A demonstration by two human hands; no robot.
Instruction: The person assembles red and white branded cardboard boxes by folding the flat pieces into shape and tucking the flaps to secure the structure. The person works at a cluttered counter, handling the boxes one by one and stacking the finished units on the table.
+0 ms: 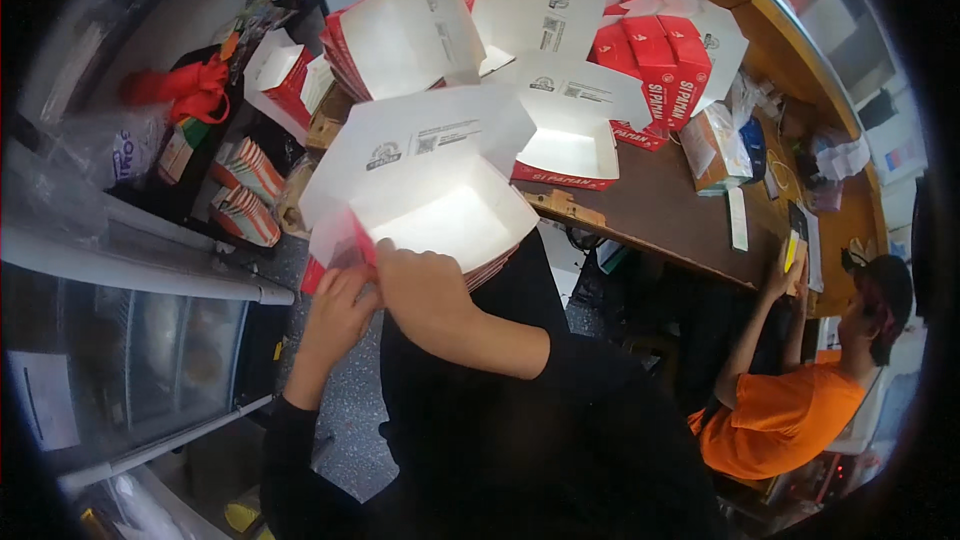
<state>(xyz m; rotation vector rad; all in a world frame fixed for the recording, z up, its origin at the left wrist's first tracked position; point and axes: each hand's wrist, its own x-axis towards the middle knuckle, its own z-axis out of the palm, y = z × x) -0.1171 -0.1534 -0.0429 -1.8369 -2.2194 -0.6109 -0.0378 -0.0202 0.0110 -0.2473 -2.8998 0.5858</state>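
Observation:
A white-lined red cardboard food box [462, 212] with its wide lid flap raised sits just in front of me, apparently atop other nested boxes. My left hand [343, 310] is closed on the red side flap at the box's near left corner. Beside it, my right hand [425, 288] is curled at the same corner; its fingertips are mostly hidden behind the knuckles. Another open box [567, 152] stands on the table's near edge. Beyond it are more open boxes [410, 35] with lids up.
Red boxes [660, 65] crowd the back of the brown table [675, 205]. At right, a person in an orange shirt [785, 415] holds a small object. To the left are striped paper containers [250, 190], a red bag [185, 88] and a glass-doored cabinet [150, 340].

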